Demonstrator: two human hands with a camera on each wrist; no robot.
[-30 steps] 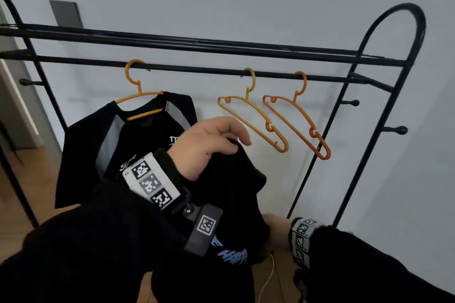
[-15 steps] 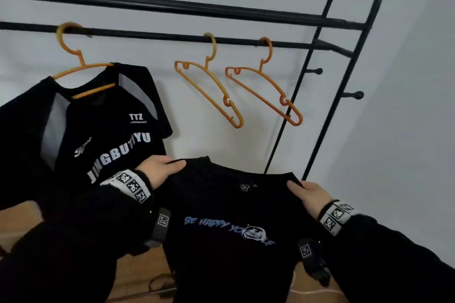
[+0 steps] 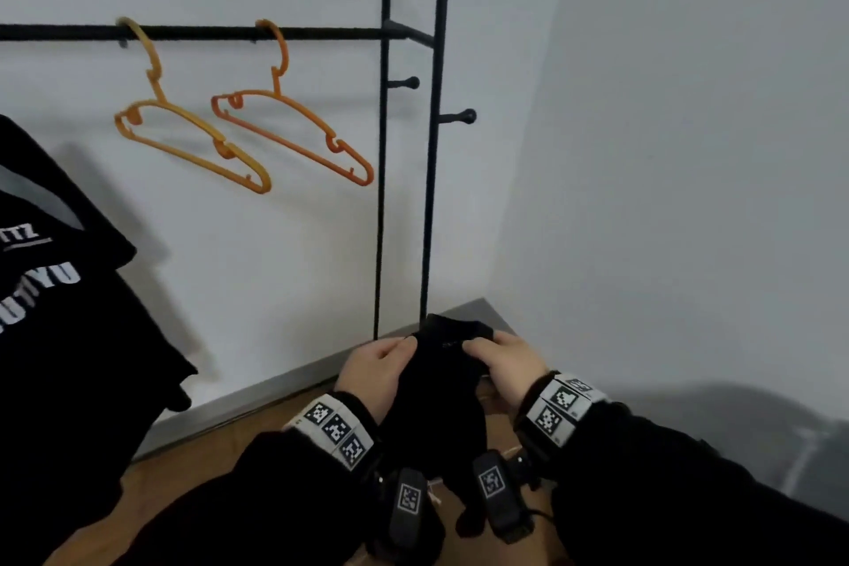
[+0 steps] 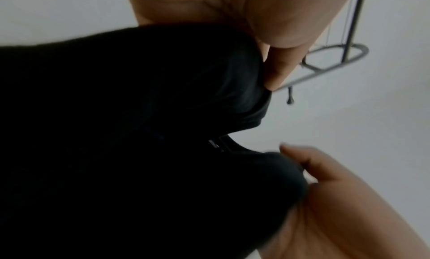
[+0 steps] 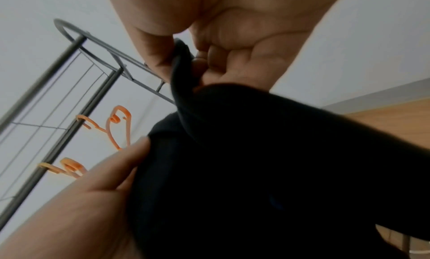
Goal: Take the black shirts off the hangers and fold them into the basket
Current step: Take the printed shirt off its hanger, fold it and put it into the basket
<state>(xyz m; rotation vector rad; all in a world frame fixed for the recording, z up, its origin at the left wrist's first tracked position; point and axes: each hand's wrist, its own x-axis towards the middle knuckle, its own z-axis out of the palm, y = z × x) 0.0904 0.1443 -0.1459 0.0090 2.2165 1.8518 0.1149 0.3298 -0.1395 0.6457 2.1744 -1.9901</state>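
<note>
A black shirt hangs doubled over between my two hands, low in front of the rack's right end. My left hand pinches its top edge on the left, and my right hand pinches it on the right, the hands almost touching. In the left wrist view thumb and fingers clamp the dark cloth. In the right wrist view my fingers curl round a fold of the shirt. A second black shirt with white lettering hangs at the far left. No basket shows.
Two empty orange hangers hang on the black rack's lower rail. The rack's right posts with side pegs stand just behind my hands. Grey walls meet in a corner at the right; wooden floor lies below.
Half a second ago the shirt was spread wide between my hands; they have now come together, doubling it lengthwise. My view has swung right and down.
</note>
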